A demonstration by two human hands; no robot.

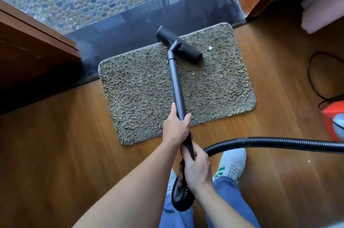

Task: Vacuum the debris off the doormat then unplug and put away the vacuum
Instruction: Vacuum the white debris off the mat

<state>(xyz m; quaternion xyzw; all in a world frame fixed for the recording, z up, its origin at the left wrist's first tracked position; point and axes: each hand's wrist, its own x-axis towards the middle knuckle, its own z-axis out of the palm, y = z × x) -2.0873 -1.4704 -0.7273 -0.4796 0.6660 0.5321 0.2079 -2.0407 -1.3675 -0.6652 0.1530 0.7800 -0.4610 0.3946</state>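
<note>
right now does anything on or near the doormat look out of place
Yes. A white scrap lies on the doormat just right of the vacuum head, and a smaller pale bit lies right of the wand. Another pale speck sits on the wood floor right of the shoe.
</note>
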